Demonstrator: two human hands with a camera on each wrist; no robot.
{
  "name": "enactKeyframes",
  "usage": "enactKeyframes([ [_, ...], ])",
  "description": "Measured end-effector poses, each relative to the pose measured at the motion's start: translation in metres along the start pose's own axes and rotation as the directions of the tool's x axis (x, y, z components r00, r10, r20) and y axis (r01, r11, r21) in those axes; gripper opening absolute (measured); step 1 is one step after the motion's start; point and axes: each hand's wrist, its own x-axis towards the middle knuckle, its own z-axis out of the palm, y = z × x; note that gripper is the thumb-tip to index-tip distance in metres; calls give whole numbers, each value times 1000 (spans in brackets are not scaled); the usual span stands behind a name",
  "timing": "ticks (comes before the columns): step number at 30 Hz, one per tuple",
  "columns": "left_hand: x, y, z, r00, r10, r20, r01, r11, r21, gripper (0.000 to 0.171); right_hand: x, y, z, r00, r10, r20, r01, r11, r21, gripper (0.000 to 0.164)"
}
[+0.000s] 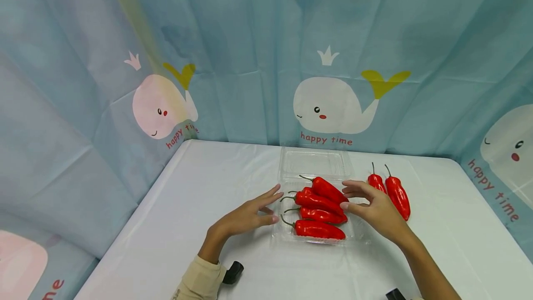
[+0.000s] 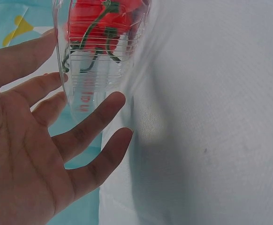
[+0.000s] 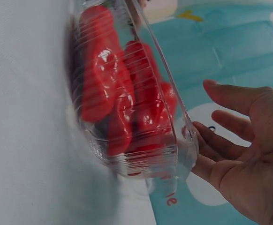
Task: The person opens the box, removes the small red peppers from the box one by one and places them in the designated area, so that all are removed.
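Note:
A clear plastic clamshell box stands with its lid folded back, and several shiny red peppers with green stems lie side by side in it. My left hand is at the box's left side, fingers spread and holding nothing. In the left wrist view its fingertips are close to the ribbed wall. My right hand is at the right side with loosely bent fingers. The right wrist view has those fingers right at the box's rim, with peppers visible through the plastic.
Two more red peppers lie on the white table to the right of the box, one partly behind my right hand. A blue curtain printed with whales hangs behind the table and along its sides.

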Motion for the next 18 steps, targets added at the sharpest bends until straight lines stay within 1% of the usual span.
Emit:
enactKeyframes([
  [9, 1, -1, -1, 1000, 9, -1, -9, 1000, 4, 70, 1, -3, 7, 998, 34, 43, -36, 998, 47, 58],
  [18, 1, -2, 0, 1000, 16, 0, -16, 1000, 8, 71, -1, -3, 16, 997, 27, 68, -30, 999, 36, 59],
])
